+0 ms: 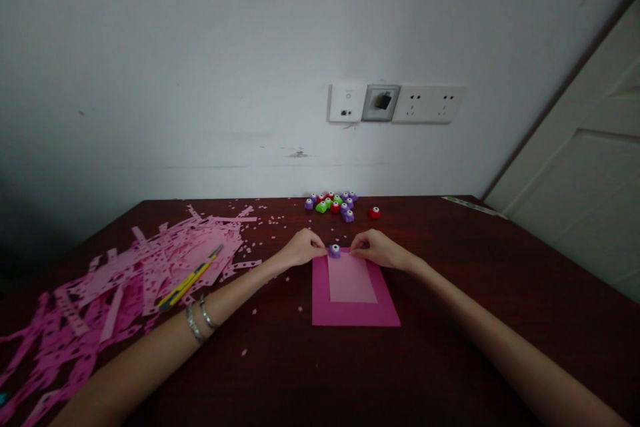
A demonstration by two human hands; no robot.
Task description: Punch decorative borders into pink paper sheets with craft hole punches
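Note:
A light pink sheet of paper [353, 283] lies on a larger, darker pink sheet [323, 315]. At its top left corner sits a small purple craft punch [334, 252] with a white top. My left hand [303, 248] is closed in a pinch at that corner, its fingertips right beside the punch. On the other side, my right hand [377, 249] pinches the top edge of the light pink paper near its right corner. The edge between the fingertips of each hand is partly hidden.
Several purple, green and red punches [335, 207] cluster by the wall, with a red one [375, 213] apart. Pink paper scraps [120, 280] heap at left, a yellow utility knife [187, 282] on them. A thin patterned strip [475, 207] lies far right.

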